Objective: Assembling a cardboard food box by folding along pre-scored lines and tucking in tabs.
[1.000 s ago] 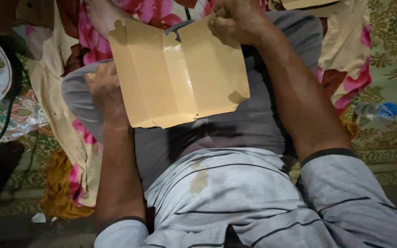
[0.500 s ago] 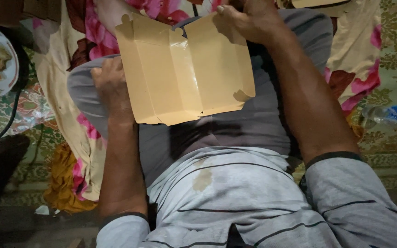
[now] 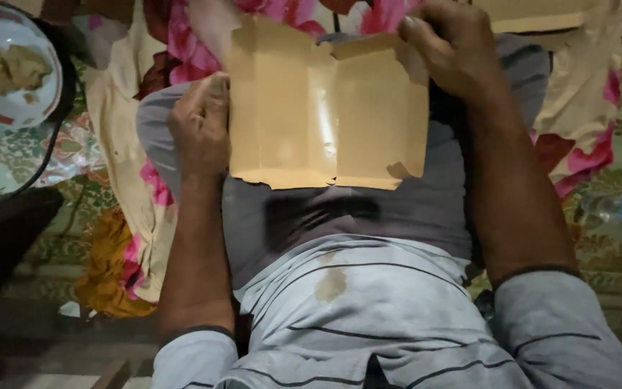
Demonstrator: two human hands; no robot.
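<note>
Centrally, flat brown paper piece [image 3: 325,115] was held over lap, spread taut for folding. Left hand [image 3: 199,130] was pressed on 9 o'clock edge; right hand [image 3: 455,50] was pinched on 1 o'clock corner. Plate of food [image 3: 10,68] was seen at 10 o'clock, well apart.

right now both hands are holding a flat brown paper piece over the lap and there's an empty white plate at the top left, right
Not quite: the white plate is not empty; it has yellowish food on it, as the head view shows. The rest holds: the left hand and right hand hold the flat brown paper piece over the lap.
</note>
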